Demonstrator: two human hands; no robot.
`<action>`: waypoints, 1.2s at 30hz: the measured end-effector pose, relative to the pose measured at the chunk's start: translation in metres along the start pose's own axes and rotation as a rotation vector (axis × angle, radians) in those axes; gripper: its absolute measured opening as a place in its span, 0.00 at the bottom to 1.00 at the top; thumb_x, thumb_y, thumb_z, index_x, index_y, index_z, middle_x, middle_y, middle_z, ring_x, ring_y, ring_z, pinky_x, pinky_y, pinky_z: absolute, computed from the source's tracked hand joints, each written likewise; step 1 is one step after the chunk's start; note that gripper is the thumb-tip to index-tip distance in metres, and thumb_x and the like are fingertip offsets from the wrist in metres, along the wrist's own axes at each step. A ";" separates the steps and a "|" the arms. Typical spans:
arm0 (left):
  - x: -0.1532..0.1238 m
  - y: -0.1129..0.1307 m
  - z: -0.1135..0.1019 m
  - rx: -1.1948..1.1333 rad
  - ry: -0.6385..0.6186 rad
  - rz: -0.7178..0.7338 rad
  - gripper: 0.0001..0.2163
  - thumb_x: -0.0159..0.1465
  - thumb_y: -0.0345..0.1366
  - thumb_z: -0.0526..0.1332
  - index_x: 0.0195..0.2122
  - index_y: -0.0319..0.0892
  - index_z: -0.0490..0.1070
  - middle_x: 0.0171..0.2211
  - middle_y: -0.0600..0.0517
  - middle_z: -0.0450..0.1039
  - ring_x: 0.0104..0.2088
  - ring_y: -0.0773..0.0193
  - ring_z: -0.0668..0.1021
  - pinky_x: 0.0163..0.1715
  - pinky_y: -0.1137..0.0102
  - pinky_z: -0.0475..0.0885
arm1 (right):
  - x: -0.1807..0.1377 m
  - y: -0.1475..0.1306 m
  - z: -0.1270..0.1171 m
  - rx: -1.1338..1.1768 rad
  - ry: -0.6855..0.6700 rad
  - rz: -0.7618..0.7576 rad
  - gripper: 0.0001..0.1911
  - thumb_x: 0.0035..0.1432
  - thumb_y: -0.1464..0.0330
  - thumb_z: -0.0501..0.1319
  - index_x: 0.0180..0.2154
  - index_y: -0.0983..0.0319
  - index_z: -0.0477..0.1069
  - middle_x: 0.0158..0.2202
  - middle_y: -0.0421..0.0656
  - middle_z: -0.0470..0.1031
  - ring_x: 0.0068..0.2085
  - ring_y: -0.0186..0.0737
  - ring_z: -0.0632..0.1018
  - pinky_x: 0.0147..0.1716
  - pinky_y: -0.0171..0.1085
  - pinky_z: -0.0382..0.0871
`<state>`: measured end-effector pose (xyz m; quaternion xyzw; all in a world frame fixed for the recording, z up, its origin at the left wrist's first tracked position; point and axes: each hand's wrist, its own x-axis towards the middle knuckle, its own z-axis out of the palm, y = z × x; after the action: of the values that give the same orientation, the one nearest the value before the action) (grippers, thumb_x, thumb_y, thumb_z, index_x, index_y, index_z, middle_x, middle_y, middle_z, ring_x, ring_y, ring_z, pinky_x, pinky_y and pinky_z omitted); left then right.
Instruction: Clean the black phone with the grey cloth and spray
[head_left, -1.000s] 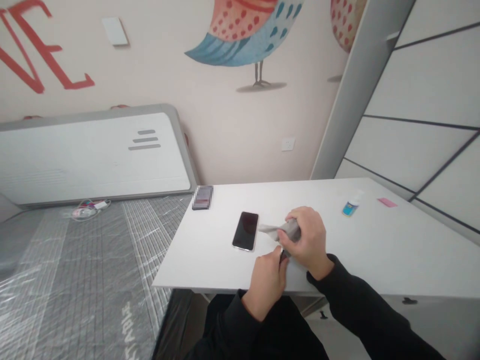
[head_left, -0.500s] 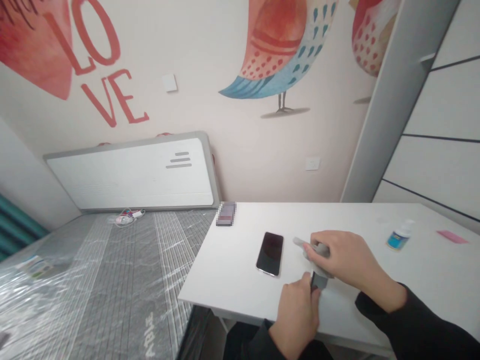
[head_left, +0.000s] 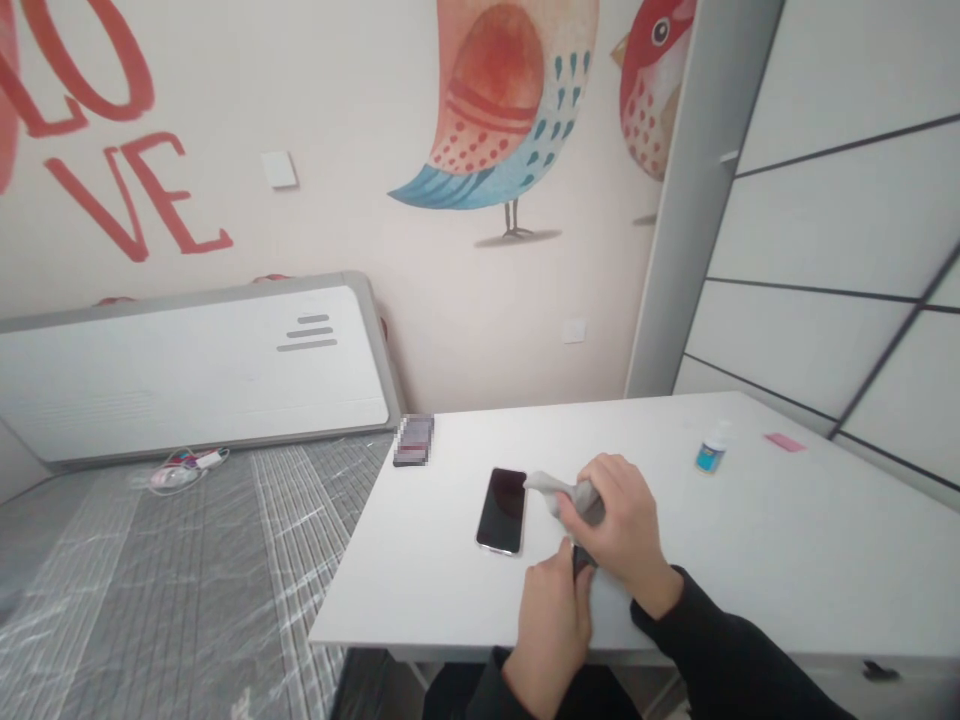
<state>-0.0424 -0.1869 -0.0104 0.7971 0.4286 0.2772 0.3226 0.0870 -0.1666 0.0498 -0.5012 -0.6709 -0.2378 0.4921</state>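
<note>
The right hand is closed around a bunched grey cloth, one loose corner poking out toward the phone, while the left hand pinches the cloth's lower end between thumb and fingers, just nearer the body than the right. Held at both ends like this, the cloth looks to be getting gathered or folded into a pad rather than lying slack; it hangs just above the white table, immediately right of the phone and not quite touching it, as far as the view shows.

The phone lies flat, dark screen up, near the table's front left part, within easy reach of both hands. Well to the right of the phone stands a small bottle with a blue label, and farther right again a pink slip lies flat near the table's far edge. Behind and left of the phone, at the table's back corner, sits a small blurred-out object.

By count: two hands, one cloth, one phone, one bottle, one pink slip, one blurred object.
</note>
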 end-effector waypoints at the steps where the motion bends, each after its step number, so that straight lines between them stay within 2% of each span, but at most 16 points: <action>1: 0.000 -0.001 0.001 0.006 -0.003 -0.010 0.17 0.69 0.32 0.50 0.55 0.35 0.68 0.50 0.33 0.78 0.49 0.42 0.81 0.47 0.56 0.73 | 0.006 -0.004 -0.004 -0.050 -0.067 0.000 0.11 0.61 0.65 0.58 0.27 0.57 0.62 0.25 0.41 0.67 0.29 0.43 0.68 0.31 0.41 0.60; 5: 0.000 -0.007 0.004 0.070 -0.010 -0.051 0.14 0.70 0.33 0.50 0.47 0.35 0.72 0.45 0.33 0.80 0.45 0.42 0.82 0.43 0.57 0.74 | 0.029 -0.015 -0.016 -0.129 -0.398 -0.131 0.12 0.58 0.73 0.57 0.22 0.59 0.65 0.20 0.40 0.70 0.25 0.39 0.69 0.29 0.39 0.55; 7: 0.000 -0.009 0.005 0.071 0.011 -0.029 0.13 0.70 0.34 0.50 0.47 0.36 0.72 0.44 0.34 0.80 0.44 0.44 0.82 0.43 0.59 0.74 | 0.030 -0.010 -0.014 -0.094 -0.437 -0.233 0.13 0.61 0.73 0.56 0.24 0.60 0.68 0.20 0.40 0.70 0.24 0.37 0.68 0.28 0.39 0.55; 9: 0.000 -0.010 0.005 0.072 0.022 -0.002 0.14 0.70 0.34 0.49 0.47 0.36 0.72 0.43 0.34 0.80 0.43 0.45 0.83 0.41 0.59 0.74 | 0.021 -0.001 -0.007 0.007 -0.272 -0.338 0.14 0.66 0.70 0.53 0.27 0.60 0.70 0.22 0.40 0.72 0.25 0.38 0.69 0.29 0.38 0.57; 11: 0.001 -0.009 0.006 0.082 0.036 0.022 0.14 0.70 0.34 0.48 0.48 0.36 0.72 0.42 0.34 0.80 0.41 0.45 0.83 0.41 0.59 0.74 | 0.006 0.009 0.004 0.088 0.015 -0.377 0.15 0.68 0.67 0.50 0.32 0.59 0.71 0.27 0.42 0.75 0.30 0.40 0.72 0.34 0.40 0.62; 13: 0.001 -0.009 0.005 0.065 0.070 0.050 0.14 0.70 0.34 0.49 0.50 0.37 0.71 0.45 0.34 0.80 0.44 0.46 0.83 0.44 0.59 0.74 | -0.005 0.014 0.011 0.090 0.206 -0.329 0.16 0.69 0.65 0.47 0.35 0.59 0.71 0.30 0.45 0.76 0.34 0.43 0.74 0.39 0.44 0.65; 14: 0.002 -0.009 0.005 0.045 0.079 0.061 0.14 0.70 0.34 0.50 0.52 0.37 0.71 0.46 0.35 0.80 0.45 0.47 0.82 0.44 0.60 0.74 | -0.006 0.013 0.012 0.061 0.222 -0.277 0.16 0.68 0.64 0.47 0.34 0.59 0.71 0.29 0.45 0.75 0.33 0.44 0.74 0.38 0.44 0.66; 16: 0.003 -0.011 0.004 0.009 0.072 0.058 0.14 0.70 0.33 0.51 0.52 0.38 0.70 0.45 0.37 0.80 0.43 0.47 0.83 0.42 0.61 0.74 | 0.000 0.004 0.008 -0.027 0.082 -0.145 0.16 0.65 0.65 0.50 0.27 0.58 0.69 0.25 0.44 0.72 0.29 0.43 0.72 0.32 0.42 0.63; 20: 0.004 -0.016 0.005 0.006 0.044 0.018 0.11 0.69 0.34 0.53 0.44 0.39 0.73 0.39 0.39 0.82 0.38 0.48 0.83 0.38 0.62 0.74 | 0.033 -0.022 -0.011 -0.301 -0.441 0.149 0.17 0.61 0.68 0.55 0.20 0.60 0.70 0.21 0.46 0.74 0.24 0.40 0.71 0.25 0.40 0.53; 23: 0.003 -0.018 0.007 0.014 0.059 0.019 0.10 0.69 0.34 0.54 0.42 0.40 0.74 0.40 0.38 0.82 0.40 0.48 0.83 0.39 0.63 0.74 | 0.042 -0.023 -0.016 -0.297 -0.599 0.082 0.17 0.62 0.69 0.56 0.21 0.61 0.72 0.21 0.46 0.75 0.24 0.40 0.71 0.25 0.39 0.52; 25: 0.003 -0.017 0.008 0.008 0.094 0.046 0.10 0.69 0.33 0.54 0.46 0.40 0.73 0.43 0.37 0.81 0.43 0.48 0.83 0.41 0.63 0.74 | 0.031 -0.012 -0.011 -0.143 -0.457 -0.128 0.16 0.64 0.68 0.55 0.24 0.60 0.71 0.22 0.43 0.73 0.25 0.39 0.71 0.27 0.39 0.55; 27: 0.002 -0.016 0.009 0.024 0.103 0.059 0.10 0.69 0.33 0.53 0.45 0.40 0.72 0.42 0.38 0.81 0.41 0.48 0.83 0.41 0.62 0.74 | 0.010 0.005 -0.001 0.008 -0.128 -0.311 0.16 0.68 0.66 0.51 0.29 0.60 0.71 0.25 0.43 0.73 0.29 0.41 0.71 0.32 0.40 0.61; 29: 0.002 -0.015 0.009 0.050 0.094 0.057 0.10 0.70 0.35 0.52 0.43 0.40 0.73 0.38 0.38 0.81 0.37 0.49 0.83 0.39 0.62 0.74 | -0.009 0.017 0.008 0.066 0.141 -0.358 0.17 0.70 0.62 0.47 0.37 0.60 0.71 0.31 0.46 0.75 0.34 0.44 0.73 0.38 0.44 0.66; 31: 0.003 -0.014 0.008 0.047 0.095 0.065 0.11 0.70 0.35 0.51 0.45 0.39 0.72 0.37 0.38 0.81 0.37 0.49 0.83 0.37 0.62 0.74 | -0.018 0.018 0.012 0.038 0.207 -0.269 0.18 0.70 0.60 0.46 0.40 0.60 0.71 0.35 0.48 0.75 0.38 0.47 0.74 0.40 0.45 0.68; 33: 0.003 -0.013 0.006 0.020 0.097 0.076 0.12 0.70 0.34 0.52 0.48 0.39 0.71 0.40 0.39 0.82 0.37 0.49 0.83 0.37 0.63 0.73 | -0.013 0.008 0.009 -0.043 0.106 -0.115 0.17 0.69 0.61 0.49 0.34 0.60 0.71 0.30 0.47 0.74 0.35 0.45 0.74 0.35 0.42 0.67; 36: 0.003 -0.013 0.004 0.022 0.070 0.051 0.10 0.70 0.34 0.52 0.46 0.40 0.72 0.38 0.40 0.82 0.36 0.49 0.83 0.35 0.64 0.73 | 0.016 -0.019 -0.008 -0.233 -0.249 0.126 0.18 0.64 0.64 0.55 0.23 0.59 0.69 0.23 0.45 0.72 0.29 0.42 0.73 0.28 0.39 0.59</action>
<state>-0.0443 -0.1798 -0.0222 0.8010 0.4223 0.3085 0.2915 0.0731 -0.1739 0.0705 -0.6215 -0.6618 -0.2187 0.3577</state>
